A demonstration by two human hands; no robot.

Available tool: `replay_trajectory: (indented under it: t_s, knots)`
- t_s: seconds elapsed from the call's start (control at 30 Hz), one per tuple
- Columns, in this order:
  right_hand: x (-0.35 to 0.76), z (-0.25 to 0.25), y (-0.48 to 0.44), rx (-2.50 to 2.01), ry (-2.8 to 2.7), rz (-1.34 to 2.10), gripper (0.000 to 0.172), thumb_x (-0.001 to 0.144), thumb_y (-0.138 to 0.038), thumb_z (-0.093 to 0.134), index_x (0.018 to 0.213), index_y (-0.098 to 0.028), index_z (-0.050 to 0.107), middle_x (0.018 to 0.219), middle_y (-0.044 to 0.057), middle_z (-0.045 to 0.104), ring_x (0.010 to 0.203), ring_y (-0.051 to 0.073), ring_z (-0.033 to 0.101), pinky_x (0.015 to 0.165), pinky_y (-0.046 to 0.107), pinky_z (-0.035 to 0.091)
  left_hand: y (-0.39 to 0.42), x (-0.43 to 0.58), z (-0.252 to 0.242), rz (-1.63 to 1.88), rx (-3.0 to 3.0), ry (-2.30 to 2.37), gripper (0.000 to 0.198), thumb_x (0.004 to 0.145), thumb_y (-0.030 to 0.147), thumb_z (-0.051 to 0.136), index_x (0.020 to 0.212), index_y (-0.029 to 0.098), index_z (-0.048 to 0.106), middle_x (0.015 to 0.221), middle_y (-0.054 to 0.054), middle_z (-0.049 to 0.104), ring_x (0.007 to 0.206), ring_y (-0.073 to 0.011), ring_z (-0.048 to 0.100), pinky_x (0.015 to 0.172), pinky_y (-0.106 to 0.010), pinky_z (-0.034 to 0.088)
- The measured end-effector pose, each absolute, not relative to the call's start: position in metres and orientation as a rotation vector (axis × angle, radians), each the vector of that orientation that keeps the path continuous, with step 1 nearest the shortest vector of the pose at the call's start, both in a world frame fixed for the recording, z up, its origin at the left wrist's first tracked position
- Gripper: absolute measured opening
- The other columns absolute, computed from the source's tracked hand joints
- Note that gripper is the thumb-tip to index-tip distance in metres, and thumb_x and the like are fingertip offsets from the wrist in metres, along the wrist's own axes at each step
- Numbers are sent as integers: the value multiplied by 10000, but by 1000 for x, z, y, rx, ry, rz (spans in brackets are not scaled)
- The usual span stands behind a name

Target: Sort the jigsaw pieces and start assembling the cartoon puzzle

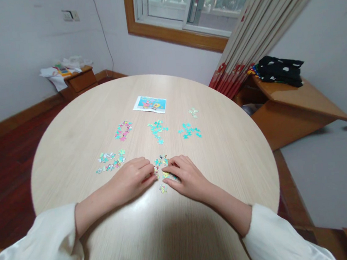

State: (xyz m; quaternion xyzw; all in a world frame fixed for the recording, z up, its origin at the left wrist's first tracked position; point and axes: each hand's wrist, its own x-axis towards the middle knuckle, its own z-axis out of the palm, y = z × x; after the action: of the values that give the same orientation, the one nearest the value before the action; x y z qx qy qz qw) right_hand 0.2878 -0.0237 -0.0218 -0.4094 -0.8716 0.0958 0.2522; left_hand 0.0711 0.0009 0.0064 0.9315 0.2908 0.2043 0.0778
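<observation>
My left hand [139,174] is closed at the left side of a small cluster of jigsaw puzzle pieces [161,160], its fingertips pinched at a reddish puzzle piece [156,171]. On the other side, my right hand [185,174] curves over yellow puzzle pieces [167,175], thumb and forefinger apart and partly hiding them. A single pale yellow-green piece [163,188] lies just below, between the hands. Whether the right fingertips press on a piece cannot be made out.
Sorted puzzle groups lie on the round table [116,236]: white-and-teal [111,161], pink [123,130], teal-green [158,131], blue-green [190,130] and pale green [193,112]. A cartoon picture sheet [150,104] lies behind them. A wooden cabinet [284,113] stands right, beside a curtain [240,34].
</observation>
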Motion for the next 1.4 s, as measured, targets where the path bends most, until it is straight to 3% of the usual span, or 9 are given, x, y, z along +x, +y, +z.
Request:
replay_trajectory:
  t_s: [0.3, 0.47, 0.67, 0.97, 1.13, 1.27, 1.4]
  knots:
    - [283, -22, -24, -1098, -2367, 216, 153, 880, -283, 594, 938, -182, 693, 929, 87, 606, 876, 205, 518, 766, 360, 411, 5, 69, -5, 410, 2520, 1023, 124, 860, 221, 561, 768, 150, 605, 797, -45, 571, 729, -165, 544, 672, -283, 423]
    - [275, -22, -29, -1097, -2415, 215, 183, 908, -266, 547, 998, -191, 688, 954, 89, 616, 885, 204, 516, 764, 360, 403, 8, 69, -2, 407, 2404, 1091, 169, 843, 268, 586, 717, 156, 585, 780, -23, 525, 699, -155, 521, 662, -281, 418]
    - [271, -21, -35, -1144, -2312, 382, 193, 896, -213, 554, 1041, -195, 681, 980, 86, 621, 925, 205, 528, 802, 374, 415, 12, 68, -6, 453, 2351, 1086, 172, 824, 329, 607, 791, 160, 612, 840, -33, 553, 762, -172, 544, 691, -288, 439]
    - [269, -17, -38, -1178, -2159, 510, 180, 885, -199, 565, 1005, -226, 696, 947, 67, 622, 932, 202, 551, 829, 394, 422, 11, 70, -6, 492, 2308, 1008, 107, 816, 226, 598, 740, 163, 641, 836, -38, 601, 795, -171, 577, 728, -291, 449]
    - [276, -14, -32, -1204, -2062, 430, 247, 892, -196, 539, 1102, -232, 665, 971, 76, 612, 954, 211, 547, 832, 389, 429, 19, 72, 1, 732, 1962, 1077, 185, 837, 293, 583, 728, 150, 628, 619, -1, 621, 574, -126, 564, 549, -249, 435]
    - [282, -16, -25, -1228, -2013, 353, 263, 899, -180, 512, 1119, -225, 650, 974, 77, 609, 941, 210, 552, 818, 382, 420, 41, 84, 19, 1073, 1488, 1007, 163, 795, 302, 643, 797, 142, 608, 663, -29, 674, 625, -144, 646, 616, -292, 529]
    - [286, -20, -21, -1236, -1999, 323, 248, 906, -173, 498, 1098, -219, 647, 950, 66, 606, 929, 201, 547, 814, 378, 398, 74, 108, 41, 1338, 1151, 901, 288, 675, 274, 763, 866, 151, 586, 695, -27, 700, 639, -144, 667, 669, -299, 550]
